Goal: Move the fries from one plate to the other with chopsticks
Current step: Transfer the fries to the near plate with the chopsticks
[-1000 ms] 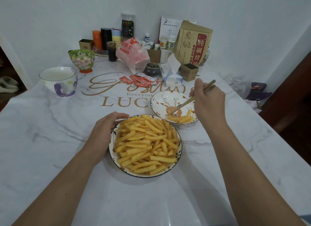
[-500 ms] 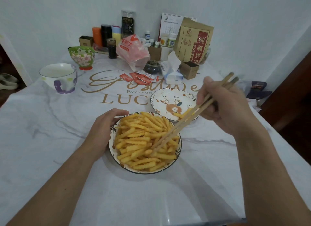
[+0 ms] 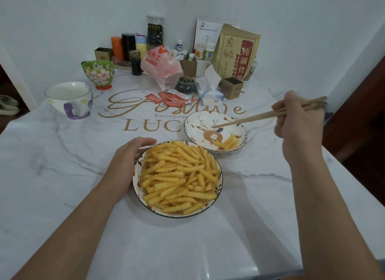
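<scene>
The left hand point(image 3: 129, 160) rests curved against the left rim of the near plate point(image 3: 218, 188), which is heaped with fries point(image 3: 179, 175); the right hand point(image 3: 300, 117) pinches the chopsticks point(image 3: 250, 118), their tips together and bare above the far plate point(image 3: 191, 129); a few moved fries point(image 3: 228, 143) lie at that plate's near right.

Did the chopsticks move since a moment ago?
Yes. The chopsticks left the full plate; their tips are now over the small plate, holding no fry, in the right hand.
</scene>
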The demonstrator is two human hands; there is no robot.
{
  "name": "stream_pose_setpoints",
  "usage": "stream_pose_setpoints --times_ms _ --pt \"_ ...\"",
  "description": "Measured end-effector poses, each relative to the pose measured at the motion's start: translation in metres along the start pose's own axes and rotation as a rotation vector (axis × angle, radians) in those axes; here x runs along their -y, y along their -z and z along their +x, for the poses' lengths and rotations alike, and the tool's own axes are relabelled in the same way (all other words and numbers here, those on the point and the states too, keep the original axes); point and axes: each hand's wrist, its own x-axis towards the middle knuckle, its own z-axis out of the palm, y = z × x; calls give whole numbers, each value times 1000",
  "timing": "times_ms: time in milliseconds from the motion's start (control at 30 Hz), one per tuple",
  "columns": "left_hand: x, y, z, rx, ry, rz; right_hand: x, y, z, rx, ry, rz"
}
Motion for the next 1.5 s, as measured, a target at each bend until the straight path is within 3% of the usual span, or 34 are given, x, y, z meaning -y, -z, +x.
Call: stream_pose_setpoints --times_ms 100,300,433,967,1033,1133,1233,1300,1400,1500 --pt "0 0 1 -4 2 0 -16 7 8 -149 -9 -222" --pt "0 0 1 2 4 8 -11 1 3 -127 118 -365" --pt "0 0 1 5 3 9 -14 -8 3 -24 59 -470" --pt "0 2 2 13 4 11 -6 1 9 -126 0 -49" --pt "0 1 2 15 -1 13 -3 2 7 -52 -46 65" --pt "1 2 2 15 -6 15 -2 4 -1 277 -103 180" --pt "1 2 2 16 -3 13 1 3 -12 588 -97 126" --pt "1 2 2 13 -4 17 3 -1 -17 699 -60 32" --pt "1 2 1 13 -11 19 8 -3 -17 724 -13 -36" --pt "2 3 1 13 -6 16 14 2 -9 509 -23 130"
